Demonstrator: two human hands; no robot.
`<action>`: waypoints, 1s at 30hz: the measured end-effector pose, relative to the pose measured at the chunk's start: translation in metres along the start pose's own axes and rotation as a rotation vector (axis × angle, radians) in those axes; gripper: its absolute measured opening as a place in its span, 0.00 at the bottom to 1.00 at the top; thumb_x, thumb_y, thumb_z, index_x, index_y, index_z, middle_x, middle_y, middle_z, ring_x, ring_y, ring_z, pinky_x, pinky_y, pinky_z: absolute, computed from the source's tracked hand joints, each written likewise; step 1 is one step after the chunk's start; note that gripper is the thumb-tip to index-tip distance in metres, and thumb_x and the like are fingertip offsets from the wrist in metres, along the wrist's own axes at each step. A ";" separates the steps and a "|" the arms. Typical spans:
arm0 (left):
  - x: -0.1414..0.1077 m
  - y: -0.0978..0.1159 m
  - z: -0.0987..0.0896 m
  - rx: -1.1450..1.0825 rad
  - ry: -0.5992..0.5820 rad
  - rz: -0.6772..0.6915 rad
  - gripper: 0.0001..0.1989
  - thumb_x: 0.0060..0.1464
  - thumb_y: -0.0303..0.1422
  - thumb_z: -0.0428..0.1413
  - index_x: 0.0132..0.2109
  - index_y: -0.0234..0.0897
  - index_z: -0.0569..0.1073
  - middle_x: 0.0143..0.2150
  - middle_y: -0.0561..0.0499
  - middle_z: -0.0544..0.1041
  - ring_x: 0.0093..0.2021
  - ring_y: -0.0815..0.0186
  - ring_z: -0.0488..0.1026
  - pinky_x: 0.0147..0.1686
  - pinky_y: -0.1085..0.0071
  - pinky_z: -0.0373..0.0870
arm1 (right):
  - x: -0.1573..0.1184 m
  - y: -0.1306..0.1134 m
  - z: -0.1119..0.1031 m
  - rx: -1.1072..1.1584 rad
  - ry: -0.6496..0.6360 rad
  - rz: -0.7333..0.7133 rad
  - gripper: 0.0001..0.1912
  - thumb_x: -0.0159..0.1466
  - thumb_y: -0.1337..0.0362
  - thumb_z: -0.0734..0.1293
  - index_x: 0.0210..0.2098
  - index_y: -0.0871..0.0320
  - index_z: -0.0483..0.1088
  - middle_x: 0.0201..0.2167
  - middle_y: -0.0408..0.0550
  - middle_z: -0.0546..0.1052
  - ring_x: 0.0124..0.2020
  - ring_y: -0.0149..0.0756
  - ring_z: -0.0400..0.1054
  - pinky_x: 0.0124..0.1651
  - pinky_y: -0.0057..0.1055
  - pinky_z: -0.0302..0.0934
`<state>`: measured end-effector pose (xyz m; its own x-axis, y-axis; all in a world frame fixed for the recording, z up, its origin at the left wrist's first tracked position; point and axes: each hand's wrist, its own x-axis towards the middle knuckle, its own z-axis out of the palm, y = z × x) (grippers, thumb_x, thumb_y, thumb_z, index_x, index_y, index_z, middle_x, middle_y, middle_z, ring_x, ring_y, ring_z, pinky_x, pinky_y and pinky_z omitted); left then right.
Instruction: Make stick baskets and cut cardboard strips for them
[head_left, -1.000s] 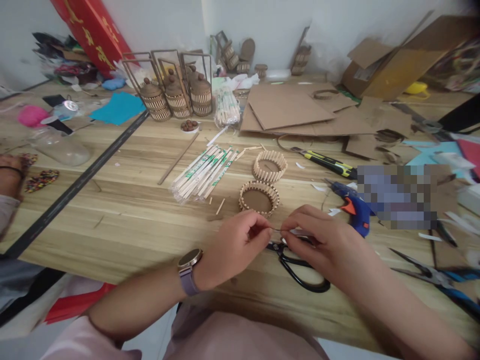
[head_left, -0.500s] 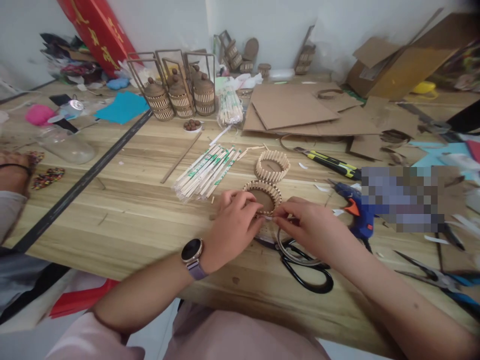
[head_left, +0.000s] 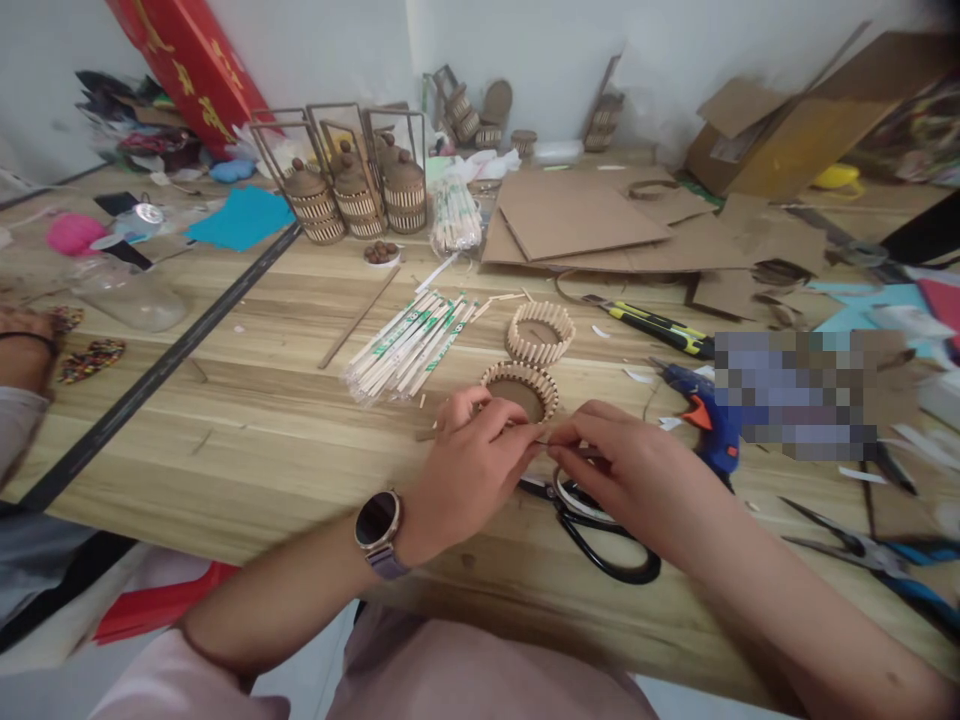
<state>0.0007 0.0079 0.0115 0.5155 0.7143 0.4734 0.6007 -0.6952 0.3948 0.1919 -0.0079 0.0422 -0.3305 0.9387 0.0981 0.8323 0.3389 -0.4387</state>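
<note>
My left hand (head_left: 484, 455), with a watch on its wrist, has its fingers closed at the front edge of a round cardboard piece ringed with short sticks (head_left: 521, 388). Close to its fingertips is my right hand (head_left: 611, 455), pinched just right of that ring. What lies between the fingertips of either hand is too small to tell. A second stick ring (head_left: 540, 333) stands right behind the first. Black-handled scissors (head_left: 611, 560) lie under and in front of my right hand, beside a roll of tape (head_left: 570, 490) partly hidden by it.
Wrapped chopsticks (head_left: 412, 345) lie left of the rings. On the right are a utility knife (head_left: 660, 328), a blue glue gun (head_left: 712, 420) and pliers (head_left: 862, 550). Cardboard sheets (head_left: 577, 215) and small lanterns (head_left: 352, 195) stand behind. Another person's hand (head_left: 26, 345) rests far left.
My fingertips have lifted slightly off the ring's front edge and come closer together. The whole view has shifted a little to the left.
</note>
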 end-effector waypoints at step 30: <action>0.005 0.000 -0.021 -0.380 -0.090 -0.059 0.06 0.63 0.28 0.56 0.35 0.37 0.73 0.33 0.51 0.76 0.43 0.62 0.65 0.46 0.65 0.63 | -0.031 0.000 -0.013 0.077 0.015 -0.022 0.23 0.70 0.61 0.57 0.63 0.53 0.65 0.40 0.50 0.83 0.34 0.40 0.79 0.32 0.31 0.71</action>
<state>-0.0091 0.0102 0.0302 0.5483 0.7465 0.3770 0.3704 -0.6209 0.6908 0.2081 -0.0366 0.0511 -0.3409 0.9322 0.1213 0.7880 0.3537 -0.5039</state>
